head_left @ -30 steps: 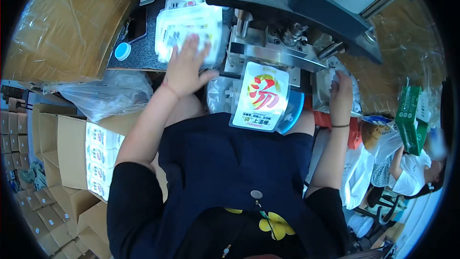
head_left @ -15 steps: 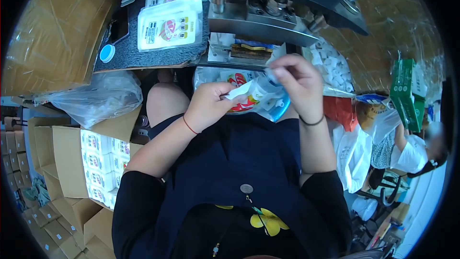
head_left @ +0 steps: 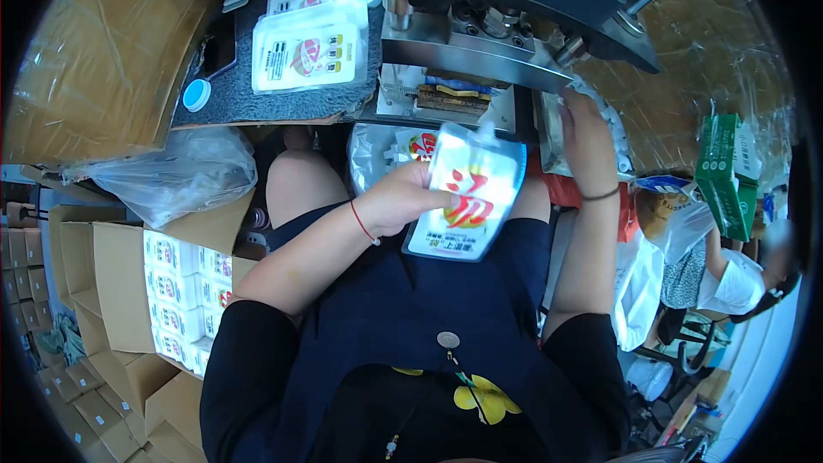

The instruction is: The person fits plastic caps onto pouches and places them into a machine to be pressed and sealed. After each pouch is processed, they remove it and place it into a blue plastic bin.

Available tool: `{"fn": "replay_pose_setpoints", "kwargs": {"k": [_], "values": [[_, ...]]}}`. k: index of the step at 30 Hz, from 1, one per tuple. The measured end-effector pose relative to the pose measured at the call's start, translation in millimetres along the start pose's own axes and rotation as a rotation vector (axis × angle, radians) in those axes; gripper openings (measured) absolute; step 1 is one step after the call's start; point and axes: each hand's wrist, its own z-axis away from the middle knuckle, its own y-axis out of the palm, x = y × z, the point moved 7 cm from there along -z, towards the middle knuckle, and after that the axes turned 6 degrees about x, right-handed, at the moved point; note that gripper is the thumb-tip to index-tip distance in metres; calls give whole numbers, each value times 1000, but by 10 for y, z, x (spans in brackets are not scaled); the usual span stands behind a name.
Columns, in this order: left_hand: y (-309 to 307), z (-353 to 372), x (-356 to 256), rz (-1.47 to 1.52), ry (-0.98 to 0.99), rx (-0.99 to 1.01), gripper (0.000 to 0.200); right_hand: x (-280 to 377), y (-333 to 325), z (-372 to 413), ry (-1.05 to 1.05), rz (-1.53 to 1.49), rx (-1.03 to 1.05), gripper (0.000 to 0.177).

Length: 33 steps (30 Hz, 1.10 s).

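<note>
My left hand (head_left: pixel 396 201) is closed on a white spouted pouch (head_left: pixel 470 197) with red print, its thumb lying across the front. The pouch's clear spout (head_left: pixel 486 130) points up toward the press. My right hand (head_left: pixel 591 147) is away from the pouch, over a bin of small white plastic pieces (head_left: pixel 610 111) beside the press. Its fingertips are blurred and partly hidden, so whether they hold anything cannot be made out. Behind the held pouch, another printed pouch (head_left: pixel 420 145) lies in clear plastic above my lap.
A metal press (head_left: pixel 480 56) stands ahead. Stacked pouches (head_left: pixel 304 56), a blue cap (head_left: pixel 196 95) and a phone (head_left: pixel 220 47) lie on the grey mat at left. An open carton of packed pouches (head_left: pixel 176 291) is lower left. A green box (head_left: pixel 722 171) and another person (head_left: pixel 724 274) are at right.
My right hand has left the pouch's spout and moved right to the bin of white pieces. The pouch in my left hand has turned its printed face up into view.
</note>
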Motion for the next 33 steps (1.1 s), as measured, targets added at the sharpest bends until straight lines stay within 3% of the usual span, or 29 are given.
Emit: {"fn": "replay_pose_setpoints", "kwargs": {"k": [3, 8, 12, 16, 18, 21, 22, 26, 29, 33], "values": [[-267, -88, -222, 47, 50, -111, 32, -370, 269, 10, -60, 245, 128, 33], [-375, -173, -361, 89, 14, -109, 26, -555, 416, -19, 111, 76, 143, 36], [-423, -158, -248, -175, 90, -138, 25, -582, 409, 55, 139, -38, 45, 40], [-574, -56, -46, -573, 93, -255, 28, -519, 232, 150, -26, -4, -208, 35], [-471, 59, -40, -487, 186, -249, 28, -516, 65, 244, -37, 73, -226, 33], [-409, 126, -15, -369, 238, -209, 29, -530, -66, 397, 118, -276, -130, 29], [-417, 117, -2, -347, 233, -196, 30, -510, 4, 429, 238, -552, -21, 28], [-301, 34, -85, -8, 187, -126, 33, -256, -21, 367, 39, -347, -66, 29], [-265, -31, -127, 96, 165, -105, 33, -272, -27, 297, 24, -276, -138, 25], [-312, -26, -147, 93, 152, -134, 32, -665, 236, 261, 168, -547, -125, 23]]}}
